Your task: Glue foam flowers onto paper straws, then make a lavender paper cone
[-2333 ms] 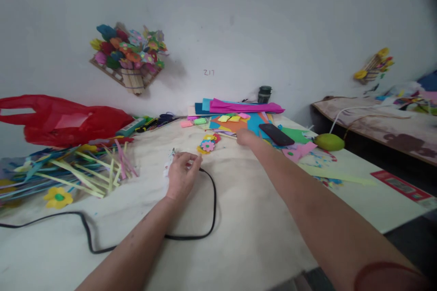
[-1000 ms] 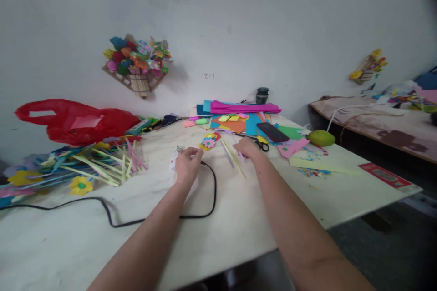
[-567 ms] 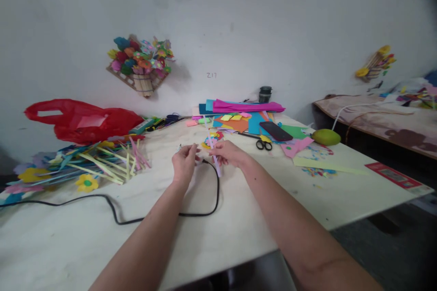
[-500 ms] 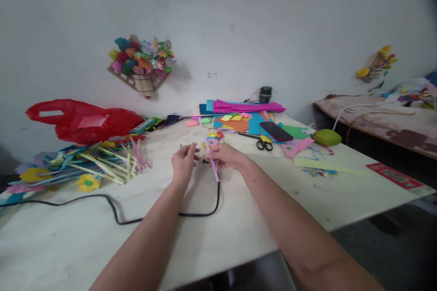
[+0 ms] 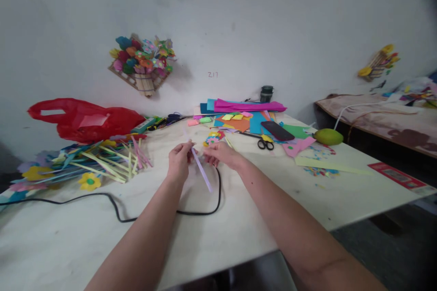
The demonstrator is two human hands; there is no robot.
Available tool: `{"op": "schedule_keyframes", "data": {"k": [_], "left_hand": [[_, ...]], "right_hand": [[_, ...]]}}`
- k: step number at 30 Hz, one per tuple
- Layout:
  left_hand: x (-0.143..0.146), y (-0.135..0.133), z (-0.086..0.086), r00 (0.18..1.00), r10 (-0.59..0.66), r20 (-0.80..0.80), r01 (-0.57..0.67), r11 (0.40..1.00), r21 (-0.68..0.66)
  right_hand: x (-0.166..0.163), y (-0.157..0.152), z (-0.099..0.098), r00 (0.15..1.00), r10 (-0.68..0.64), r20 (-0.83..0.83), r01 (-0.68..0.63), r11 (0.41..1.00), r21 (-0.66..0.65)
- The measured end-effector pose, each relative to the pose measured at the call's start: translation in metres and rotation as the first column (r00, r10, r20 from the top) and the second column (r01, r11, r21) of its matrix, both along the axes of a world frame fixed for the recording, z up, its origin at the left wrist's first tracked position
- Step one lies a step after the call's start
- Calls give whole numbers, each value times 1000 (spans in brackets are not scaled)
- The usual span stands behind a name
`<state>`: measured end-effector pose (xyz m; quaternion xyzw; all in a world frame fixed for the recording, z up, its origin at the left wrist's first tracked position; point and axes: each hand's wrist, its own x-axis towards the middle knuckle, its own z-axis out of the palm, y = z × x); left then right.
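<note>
My left hand (image 5: 180, 160) pinches a lilac paper strip (image 5: 202, 170) that slants down to the right above the table. Just right of it, my right hand (image 5: 220, 152) has its fingers curled together, and what they hold, if anything, is hidden. Behind the right fingers lie small paper flowers (image 5: 213, 138) in yellow, red, blue and pink. A black cord (image 5: 218, 191) comes out from under the right hand and loops left beneath my left forearm; the thing it leads to is covered by the hand.
At left, paper strips (image 5: 105, 163) and flowers lie before a red plastic bag (image 5: 92, 120). Black-handled scissors (image 5: 265, 144), a phone (image 5: 277, 131), coloured sheets (image 5: 251, 106) and a green fruit (image 5: 328, 136) are at back right. The table's edge (image 5: 307, 236) runs along the front right.
The lilac strip has passed from my right hand to my left and now slants more. My right fingers have curled near the cord's end.
</note>
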<state>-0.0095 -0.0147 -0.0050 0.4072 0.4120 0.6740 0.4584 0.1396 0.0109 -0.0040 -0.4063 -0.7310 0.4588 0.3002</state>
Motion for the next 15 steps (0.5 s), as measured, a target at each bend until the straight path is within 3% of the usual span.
{"op": "schedule_keyframes", "data": {"k": [2, 4, 5, 9, 15], "left_hand": [[-2, 0, -1, 998, -53, 12, 54, 998, -15], [-3, 0, -3, 994, -112, -2, 112, 993, -41], [-3, 0, -4, 991, -134, -13, 133, 990, -54], [-3, -1, -7, 983, -177, -48, 172, 981, -89], [-4, -3, -7, 967, -241, -78, 231, 966, -117]], "right_hand": [[8, 9, -4, 950, -252, 181, 210, 951, 226], [17, 15, -10, 806, -419, 418, 229, 872, 434], [21, 17, -12, 734, -432, 524, 178, 867, 466], [34, 20, -20, 543, -365, 756, 71, 917, 392], [51, 28, -24, 459, -458, 762, 126, 882, 454]]}}
